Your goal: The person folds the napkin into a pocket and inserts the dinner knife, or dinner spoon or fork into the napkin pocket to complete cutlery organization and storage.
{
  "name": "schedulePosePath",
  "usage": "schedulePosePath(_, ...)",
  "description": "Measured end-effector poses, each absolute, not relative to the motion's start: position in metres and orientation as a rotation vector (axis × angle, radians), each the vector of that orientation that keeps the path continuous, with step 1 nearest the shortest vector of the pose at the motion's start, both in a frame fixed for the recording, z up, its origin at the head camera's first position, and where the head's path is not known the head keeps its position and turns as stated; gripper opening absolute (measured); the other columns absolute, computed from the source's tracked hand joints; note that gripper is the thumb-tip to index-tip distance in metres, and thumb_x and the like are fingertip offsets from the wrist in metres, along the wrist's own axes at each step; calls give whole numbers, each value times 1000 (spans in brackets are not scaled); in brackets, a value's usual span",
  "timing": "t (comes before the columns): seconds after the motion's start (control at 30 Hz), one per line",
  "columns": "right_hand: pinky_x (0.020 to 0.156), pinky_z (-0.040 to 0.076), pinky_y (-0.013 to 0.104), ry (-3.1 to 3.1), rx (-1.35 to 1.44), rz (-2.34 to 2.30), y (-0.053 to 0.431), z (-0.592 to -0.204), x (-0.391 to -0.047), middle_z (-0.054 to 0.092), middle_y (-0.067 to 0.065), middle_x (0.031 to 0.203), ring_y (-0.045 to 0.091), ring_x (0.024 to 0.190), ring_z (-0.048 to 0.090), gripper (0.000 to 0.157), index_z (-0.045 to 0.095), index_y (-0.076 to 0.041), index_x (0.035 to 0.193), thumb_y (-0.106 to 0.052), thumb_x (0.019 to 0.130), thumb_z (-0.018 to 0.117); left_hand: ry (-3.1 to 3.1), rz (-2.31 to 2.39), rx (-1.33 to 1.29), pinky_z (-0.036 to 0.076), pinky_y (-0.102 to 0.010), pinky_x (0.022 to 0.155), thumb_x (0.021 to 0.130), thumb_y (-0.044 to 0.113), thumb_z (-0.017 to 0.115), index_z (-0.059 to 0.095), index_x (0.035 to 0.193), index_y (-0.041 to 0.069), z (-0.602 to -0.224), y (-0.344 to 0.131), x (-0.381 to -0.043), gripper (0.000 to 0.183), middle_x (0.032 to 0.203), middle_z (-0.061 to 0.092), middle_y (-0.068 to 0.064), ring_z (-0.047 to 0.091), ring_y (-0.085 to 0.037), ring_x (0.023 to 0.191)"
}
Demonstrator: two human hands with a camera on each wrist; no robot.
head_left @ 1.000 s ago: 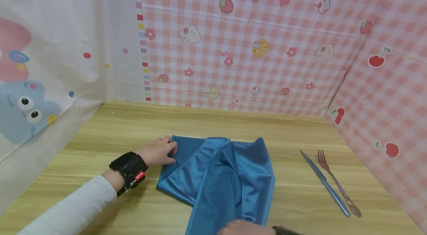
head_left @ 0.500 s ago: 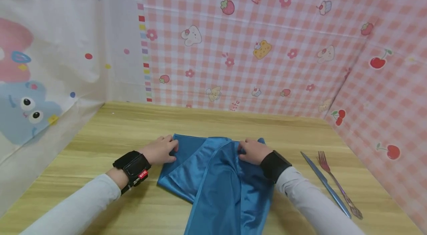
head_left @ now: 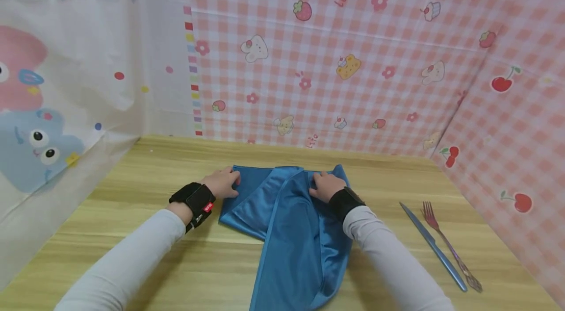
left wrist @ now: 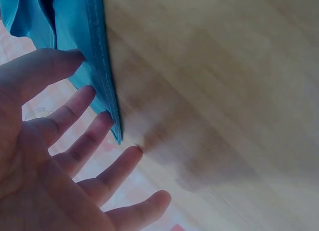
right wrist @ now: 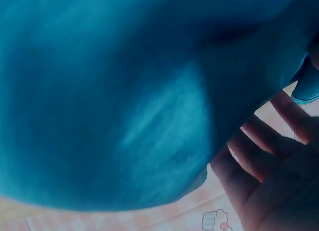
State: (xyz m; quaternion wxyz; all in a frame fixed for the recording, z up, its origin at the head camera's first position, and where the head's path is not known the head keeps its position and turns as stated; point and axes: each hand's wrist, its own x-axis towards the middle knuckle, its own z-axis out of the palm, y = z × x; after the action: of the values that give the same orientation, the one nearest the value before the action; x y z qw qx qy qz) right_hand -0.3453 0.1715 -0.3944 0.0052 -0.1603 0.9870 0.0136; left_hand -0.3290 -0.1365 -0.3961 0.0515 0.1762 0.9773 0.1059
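Note:
A blue satin cloth napkin (head_left: 291, 232) lies on the wooden table in overlapping folds, its long strip running toward me. My left hand (head_left: 222, 184) is at its far left corner. In the left wrist view that hand (left wrist: 30, 181) has spread fingers, and the thumb and some fingertips touch the napkin by its hemmed edge (left wrist: 97, 46). My right hand (head_left: 328, 186) rests on the upper right part. From the right wrist, a bulging fold (right wrist: 114, 116) fills most of the view; the extended fingers of the right hand (right wrist: 284, 186) meet its edge, the thumb mostly out of frame.
A table knife (head_left: 432, 246) and a fork (head_left: 451, 247) lie side by side on the table (head_left: 185, 272) to the right. Behind stands a pink checked curtain (head_left: 282, 56); a white printed sheet (head_left: 92, 41) hangs on the left.
My right hand has come up from the bottom edge onto the napkin's upper right. Both hands and the napkin's upper part have since shifted away from me; the view drifts slightly.

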Motion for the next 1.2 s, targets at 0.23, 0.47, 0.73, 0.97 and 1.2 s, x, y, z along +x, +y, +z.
schedulePosePath(0.23,69,49,45,3205,-478,52,176,-391,-342,58,12,91,28,80,60,19,59,-8,87,-27,85,61,2946,408,521,42,-42,72,83,25,65,53,99,12,-397,-135,-328,24,108,46,-11,46,-36,95)
schedulePosePath(0.47,59,44,35,3247,-331,-472,212,-366,-327,60,10,90,23,72,56,18,58,-8,91,-25,86,57,2916,440,523,41,-42,74,84,24,64,52,100,11,-400,-137,-328,24,105,44,-11,43,-37,95)
schedulePosePath(0.73,64,46,36,3329,-149,-749,290,-342,-283,63,18,98,29,84,61,27,57,-4,95,-30,89,52,2904,446,516,41,-43,77,84,22,63,52,100,10,-395,-138,-326,22,109,45,-13,42,-38,97)
schedulePosePath(0.97,67,46,41,3274,23,-706,348,-351,-245,59,25,104,34,90,59,36,53,2,104,-32,92,48,2891,456,538,38,-40,76,86,20,61,51,101,8,-388,-138,-322,22,106,43,-13,40,-36,93)
schedulePosePath(1.2,70,48,45,3377,-155,-682,325,-347,-239,60,20,101,33,89,59,27,57,-1,102,-25,91,52,2888,463,533,39,-40,76,86,19,61,51,102,7,-385,-138,-317,22,106,43,-12,40,-35,92)
